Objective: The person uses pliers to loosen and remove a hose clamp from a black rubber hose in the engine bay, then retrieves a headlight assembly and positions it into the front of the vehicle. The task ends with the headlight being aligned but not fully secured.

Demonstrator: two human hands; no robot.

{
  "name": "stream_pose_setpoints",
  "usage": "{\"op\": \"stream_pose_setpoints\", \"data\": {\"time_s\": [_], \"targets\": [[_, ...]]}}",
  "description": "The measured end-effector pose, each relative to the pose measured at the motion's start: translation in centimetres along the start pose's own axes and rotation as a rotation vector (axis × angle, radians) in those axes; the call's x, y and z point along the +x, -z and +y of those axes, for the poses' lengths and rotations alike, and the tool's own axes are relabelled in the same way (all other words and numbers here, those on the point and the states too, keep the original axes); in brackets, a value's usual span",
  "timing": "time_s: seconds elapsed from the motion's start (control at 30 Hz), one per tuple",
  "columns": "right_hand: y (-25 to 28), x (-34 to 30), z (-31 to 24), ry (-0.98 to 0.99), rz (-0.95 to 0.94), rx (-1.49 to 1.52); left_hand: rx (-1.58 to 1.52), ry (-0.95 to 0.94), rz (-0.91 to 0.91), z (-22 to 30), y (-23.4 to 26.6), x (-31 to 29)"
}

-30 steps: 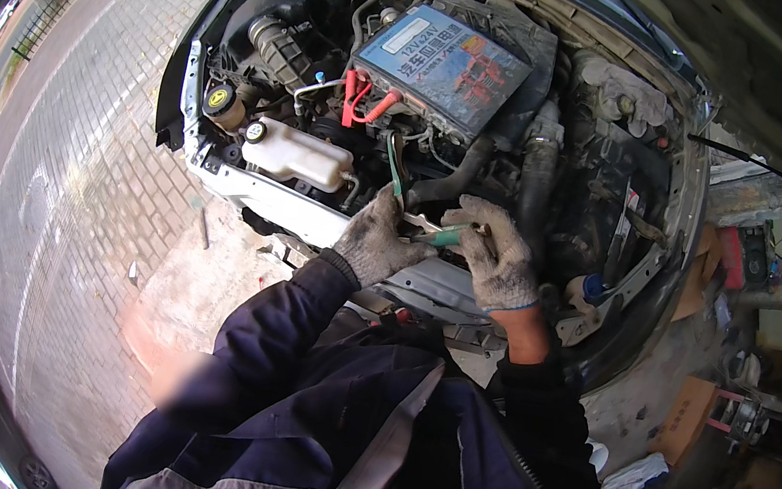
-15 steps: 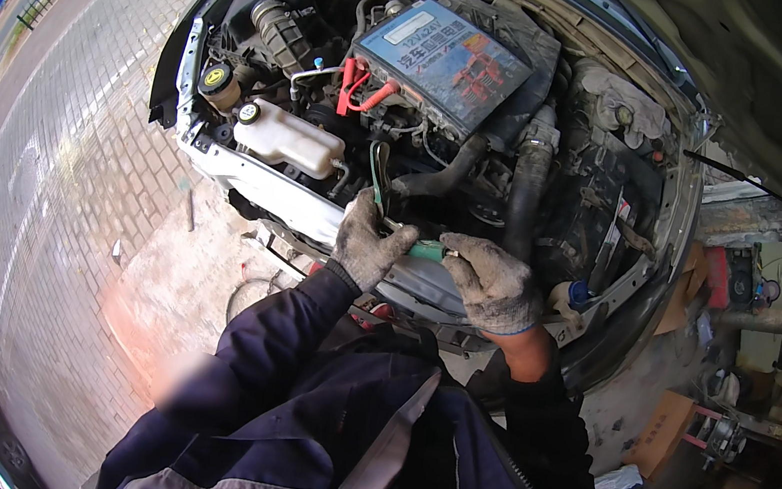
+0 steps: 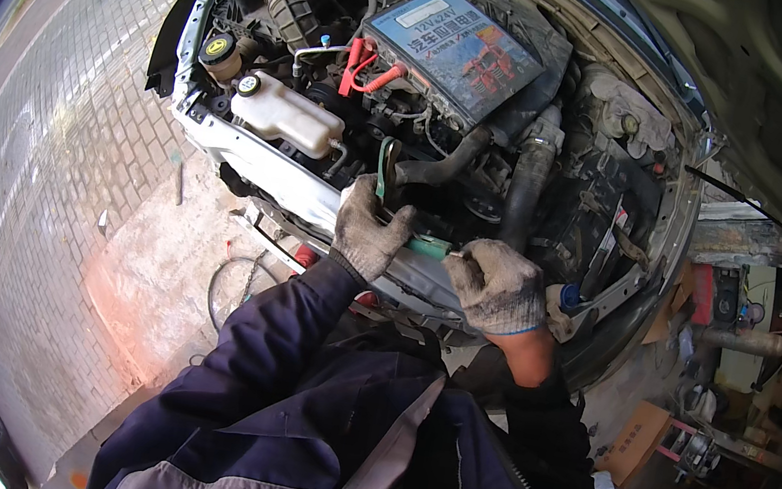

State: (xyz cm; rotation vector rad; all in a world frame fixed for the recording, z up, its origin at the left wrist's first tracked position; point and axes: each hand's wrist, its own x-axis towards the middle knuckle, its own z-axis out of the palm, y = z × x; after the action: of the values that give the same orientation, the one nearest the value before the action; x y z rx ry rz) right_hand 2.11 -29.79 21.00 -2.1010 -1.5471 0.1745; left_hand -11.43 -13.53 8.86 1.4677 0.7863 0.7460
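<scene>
Below the middle of the frame I see a silver crossbar [image 3: 284, 183] edging the engine bay, with a dark gap between it and two black hoses [image 3: 526, 186]. My left hand [image 3: 367, 238], thumb extended rightward, and right hand [image 3: 502, 290], fingers curled, both gloved, grip a green band [image 3: 429, 247] at centre; a green loop [image 3: 384, 165] rises above the left, its connection hidden from me. I count one blue-topped box [image 3: 452, 49], upper centre, and one white tank [image 3: 287, 115], upper left.
</scene>
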Motion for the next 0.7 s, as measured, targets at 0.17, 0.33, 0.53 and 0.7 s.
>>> {"op": "stream_pose_setpoints", "data": {"time_s": [0.17, 0.33, 0.53, 0.7], "targets": [[0.3, 0.0, -0.1, 0.196, 0.094, -0.036, 0.034, -0.002, 0.006, -0.4, 0.3, -0.1], [0.1, -0.2, -0.2, 0.107, -0.186, -0.225, 0.056, 0.007, 0.02, -0.1, 0.4, -0.2], [1.2, 0.3, -0.7, 0.102, -0.04, -0.143, 0.133, 0.029, 0.032, 0.9, 0.4, -0.4], [0.7, 0.2, -0.4, 0.149, -0.095, -0.194, 0.156, -0.007, 0.004, 0.6, 0.4, -0.3]]}}
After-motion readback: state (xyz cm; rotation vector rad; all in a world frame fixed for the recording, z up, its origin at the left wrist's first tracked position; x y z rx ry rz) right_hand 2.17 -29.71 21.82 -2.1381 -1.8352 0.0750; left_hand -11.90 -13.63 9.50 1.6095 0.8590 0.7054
